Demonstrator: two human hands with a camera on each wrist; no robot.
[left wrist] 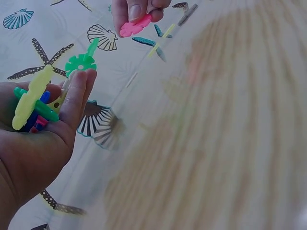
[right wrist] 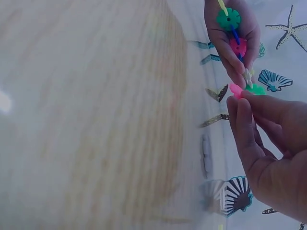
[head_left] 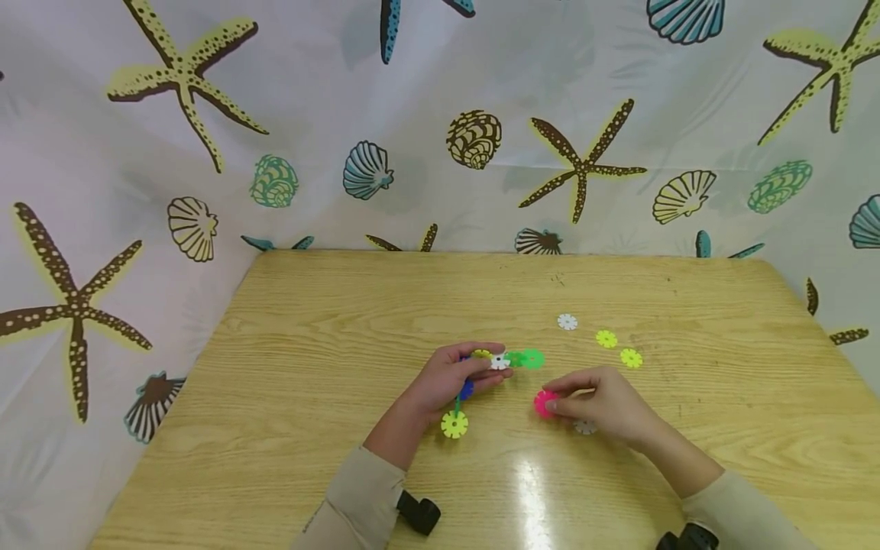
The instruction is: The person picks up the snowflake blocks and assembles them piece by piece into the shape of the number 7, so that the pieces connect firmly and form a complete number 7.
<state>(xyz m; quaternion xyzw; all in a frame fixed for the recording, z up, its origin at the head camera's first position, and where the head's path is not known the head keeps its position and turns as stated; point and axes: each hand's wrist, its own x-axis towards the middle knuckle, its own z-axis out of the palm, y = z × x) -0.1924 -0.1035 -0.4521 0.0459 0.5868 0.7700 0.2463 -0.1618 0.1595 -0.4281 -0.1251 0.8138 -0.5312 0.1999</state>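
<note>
Left hand (head_left: 443, 382) angled inward, grip pinching disc chain (head_left: 499, 362); right hand (head_left: 608, 405) pinching pink disc (head_left: 541, 402).

Wooden worktop (head_left: 275, 428), white seashell-print sheet (head_left: 412, 84) behind it. Left hand (head_left: 443, 380) mid-worktop, holding a multicoloured chain of notched plastic discs (head_left: 499, 362) — one end past the fingertips to the right, the other nearer the person. Right hand (head_left: 608, 403) to the right, pink notched plastic disc (head_left: 544, 403) at its fingertips. White notched disc (head_left: 585, 427) partly behind that hand. Farther back, left to right — second white disc (head_left: 567, 321), two yellow notched discs (head_left: 606, 338).
</note>
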